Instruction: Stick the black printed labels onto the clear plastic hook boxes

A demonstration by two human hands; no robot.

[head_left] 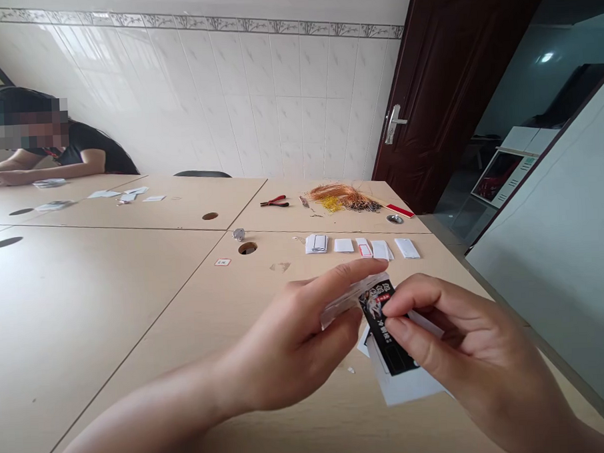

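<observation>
My left hand is closed on a small clear plastic bag, pinched between thumb and index finger. In my right hand, thumb and fingertips grip a black printed card with white lettering and a small red mark. The card's upper end lies against the bag's edge; whether it is inside the bag I cannot tell. Beneath the card are white papers, partly hidden by the card and my right hand. Whether that hand also touches the papers is unclear.
Beyond my hands, stacks of small white cards stand in a row. Red-handled pliers, copper-coloured wire and a red strip lie farther back. A hole pierces the table. A co-worker sits far left.
</observation>
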